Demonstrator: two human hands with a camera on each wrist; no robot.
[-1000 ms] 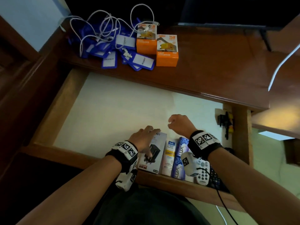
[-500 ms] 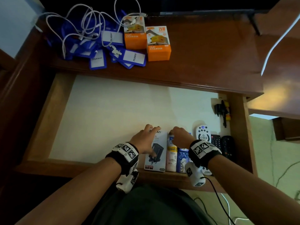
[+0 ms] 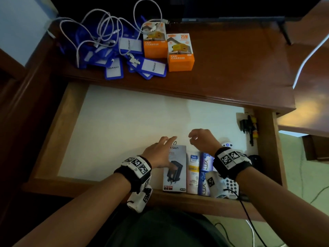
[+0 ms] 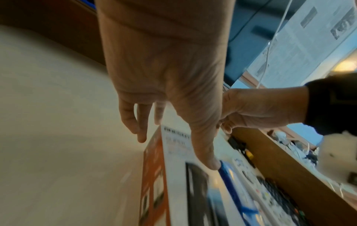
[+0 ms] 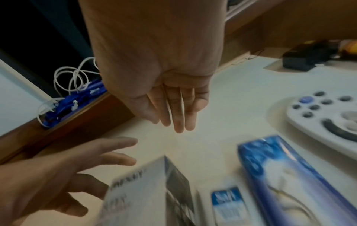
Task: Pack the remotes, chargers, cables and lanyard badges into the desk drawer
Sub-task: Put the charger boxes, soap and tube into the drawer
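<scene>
The desk drawer (image 3: 58,125) stands pulled open across the middle of the head view, its pale lining mostly bare. Along its near edge, toward the lower right of the frame, a row of things lies side by side: a white charger box (image 3: 175,168) with a black plug pictured on it, a narrow white tube box (image 3: 193,172), a blue soap pack (image 3: 204,175), then a white remote (image 3: 229,184) and a dark remote (image 3: 255,159) partly hidden under the right wrist. A small black and yellow item (image 3: 249,126) sits against the drawer's right wall.

The left hand (image 3: 158,154) lies over the left side of the charger box, its fingers (image 4: 142,130) straight and slightly spread, reaching past the box's far end; in the left wrist view the thumb touches the top face of the box. The hand holds nothing. The right hand (image 3: 203,139) hovers just above the far ends of the tube box and soap pack, its fingers (image 5: 178,116) loosely bent and close together, with nothing in them.

On the tabletop (image 3: 240,72) beyond the drawer, in the upper left of the frame, a heap of blue lanyard badges (image 3: 124,57) lies tangled with white cables (image 3: 106,29). Just right of the heap stand two orange charger boxes (image 3: 179,52), touching each other, one cable end draped over the farther box. A dark screen fills the top edge of the frame.
</scene>
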